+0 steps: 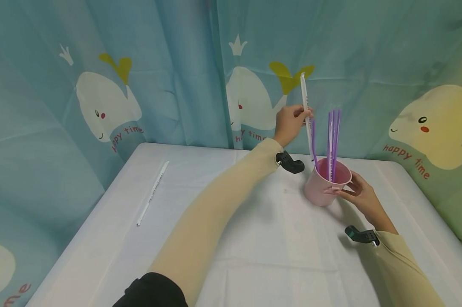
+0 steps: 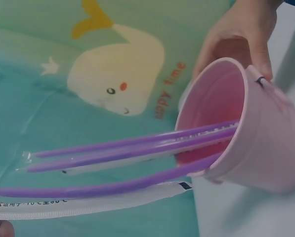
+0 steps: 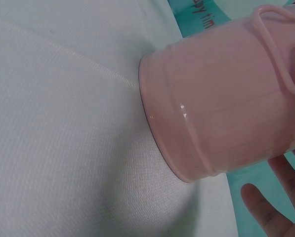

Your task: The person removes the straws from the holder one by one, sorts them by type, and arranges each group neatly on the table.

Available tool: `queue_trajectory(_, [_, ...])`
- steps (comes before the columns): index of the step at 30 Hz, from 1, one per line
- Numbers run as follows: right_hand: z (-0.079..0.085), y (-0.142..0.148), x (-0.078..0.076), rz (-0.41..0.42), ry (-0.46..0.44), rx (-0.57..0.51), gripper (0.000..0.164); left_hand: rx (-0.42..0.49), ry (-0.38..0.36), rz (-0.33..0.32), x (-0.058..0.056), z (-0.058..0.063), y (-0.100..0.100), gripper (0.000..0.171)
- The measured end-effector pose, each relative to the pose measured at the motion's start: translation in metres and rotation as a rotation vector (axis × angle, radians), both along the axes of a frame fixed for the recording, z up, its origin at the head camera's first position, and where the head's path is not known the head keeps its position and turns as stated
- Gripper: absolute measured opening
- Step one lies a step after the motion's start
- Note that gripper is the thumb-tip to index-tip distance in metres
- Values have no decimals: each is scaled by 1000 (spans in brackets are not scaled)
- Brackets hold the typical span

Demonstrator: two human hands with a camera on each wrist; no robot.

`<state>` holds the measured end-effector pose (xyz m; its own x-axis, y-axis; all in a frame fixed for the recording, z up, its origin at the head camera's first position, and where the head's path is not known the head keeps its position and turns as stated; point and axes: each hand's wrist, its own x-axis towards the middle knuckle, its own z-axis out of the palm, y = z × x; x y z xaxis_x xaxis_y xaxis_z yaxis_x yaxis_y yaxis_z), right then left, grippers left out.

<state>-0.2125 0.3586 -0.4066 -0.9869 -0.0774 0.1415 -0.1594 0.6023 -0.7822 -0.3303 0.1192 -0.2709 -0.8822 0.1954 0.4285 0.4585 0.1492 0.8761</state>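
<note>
A pink bucket [image 1: 316, 192] stands on the right half of the table, its folded handle [image 3: 273, 47] on the side. Several purple straws [image 1: 337, 132] in clear wrappers lean inside it. My left hand [image 1: 289, 123] pinches a white paper-wrapped straw [image 1: 304, 91] upright beside the bucket's left rim. In the left wrist view its lower end is right at the rim, alongside one purple straw [image 2: 112, 189]. My right hand [image 1: 363, 198] grips the bucket by its right rim, thumb in front. In the right wrist view some fingers [image 3: 266, 210] show behind the bucket.
Another white wrapped straw [image 1: 153, 194] lies on the left part of the white table [image 1: 139, 264]. A blue-green curtain [image 1: 185, 85] with whale prints hangs close behind the table's far edge and along the sides.
</note>
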Motion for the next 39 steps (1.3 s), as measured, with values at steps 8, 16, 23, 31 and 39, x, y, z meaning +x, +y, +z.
queue_trajectory(8, [-1,0,-1,1,2,2,76,1,-11,-14,-3,0,-16,25])
queue_trajectory(16, [-1,-1,0,15,-13,-14,77,-30,-14,-19,-3,-1,-31,23])
queue_trajectory(23, [0,-2,0,6,-23,-10,78,-63,-50,-56,0,-4,-46,22])
queue_trajectory(31, [0,-2,0,3,-17,-12,79,-83,-25,-55,8,-7,-67,23])
queue_trajectory(39, [1,-2,0,3,-22,-8,79,-62,-101,-102,18,-8,-86,27])
